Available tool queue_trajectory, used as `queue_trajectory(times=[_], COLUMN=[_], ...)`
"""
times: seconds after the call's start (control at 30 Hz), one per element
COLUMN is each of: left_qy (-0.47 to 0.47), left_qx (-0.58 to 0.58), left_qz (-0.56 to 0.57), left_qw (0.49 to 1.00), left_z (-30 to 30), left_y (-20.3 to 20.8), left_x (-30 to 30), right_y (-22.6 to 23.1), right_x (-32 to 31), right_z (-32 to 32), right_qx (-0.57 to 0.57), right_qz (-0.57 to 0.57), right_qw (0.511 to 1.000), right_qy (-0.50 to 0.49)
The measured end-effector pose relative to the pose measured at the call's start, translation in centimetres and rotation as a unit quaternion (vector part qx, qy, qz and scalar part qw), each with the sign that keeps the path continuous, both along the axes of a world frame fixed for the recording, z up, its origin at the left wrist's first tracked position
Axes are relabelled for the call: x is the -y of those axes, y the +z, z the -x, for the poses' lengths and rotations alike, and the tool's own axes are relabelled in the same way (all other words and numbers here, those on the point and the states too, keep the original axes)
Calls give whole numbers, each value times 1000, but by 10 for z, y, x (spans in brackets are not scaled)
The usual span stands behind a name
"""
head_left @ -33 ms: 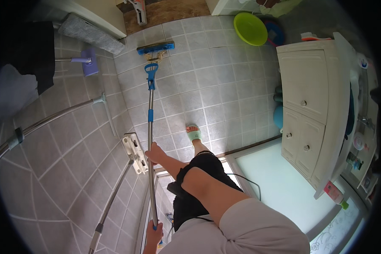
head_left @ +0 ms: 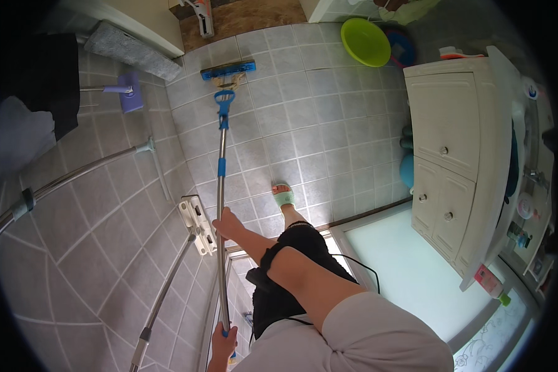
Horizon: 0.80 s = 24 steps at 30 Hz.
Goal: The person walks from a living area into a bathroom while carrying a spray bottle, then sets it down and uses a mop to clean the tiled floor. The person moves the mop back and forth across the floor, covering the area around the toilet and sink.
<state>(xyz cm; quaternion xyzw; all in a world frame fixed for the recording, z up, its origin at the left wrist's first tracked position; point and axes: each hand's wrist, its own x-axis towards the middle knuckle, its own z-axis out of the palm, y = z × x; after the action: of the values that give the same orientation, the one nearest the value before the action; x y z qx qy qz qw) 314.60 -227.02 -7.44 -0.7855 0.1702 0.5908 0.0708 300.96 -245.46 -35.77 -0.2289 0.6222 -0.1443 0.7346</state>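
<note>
A sponge mop with a long metal pole (head_left: pixel 222 192) slants across the floor, held by both my hands. My right hand (head_left: pixel 230 224) wraps round the pole about midway along it. Nearer to me, my left hand (head_left: pixel 224 342) grips the pole close to its blue end. At the far end, the blue mop head (head_left: pixel 228 69) rests on the grey tiles, with part of its mechanism looking yellowish. A blue pull lever (head_left: pixel 224 100) sits on the pole just behind the head.
On the left, a white flat mop (head_left: pixel 197 224) and a purple mop (head_left: pixel 131 92) stand against the tiled wall, near a metal rail (head_left: pixel 87 175). A green basin (head_left: pixel 366 42) lies far right. A white cabinet (head_left: pixel 443 118) lines the right side. My sandalled foot (head_left: pixel 283 194) is mid-floor.
The mop's blue lever has shifted slightly away from me and to the right, while the mop head stays in place. Both hands keep their hold.
</note>
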Motion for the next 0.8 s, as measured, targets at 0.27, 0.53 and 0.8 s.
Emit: queue_trajectory(times=[0.27, 0.53, 0.8], left_qy=[-318, -353, -392], left_qx=[-41, -67, 55], left_qz=[55, 170, 23], left_qw=[946, 918, 918], left_z=[83, 86, -80], left_y=[-32, -74, 68], left_x=[84, 87, -27], right_y=[-6, -60, 24], right_x=[23, -15, -169], right_z=[146, 193, -18], right_qx=[-88, -88, 193], right_qz=[-48, 13, -236], right_qw=[951, 932, 944], right_qy=[-293, -352, -130])
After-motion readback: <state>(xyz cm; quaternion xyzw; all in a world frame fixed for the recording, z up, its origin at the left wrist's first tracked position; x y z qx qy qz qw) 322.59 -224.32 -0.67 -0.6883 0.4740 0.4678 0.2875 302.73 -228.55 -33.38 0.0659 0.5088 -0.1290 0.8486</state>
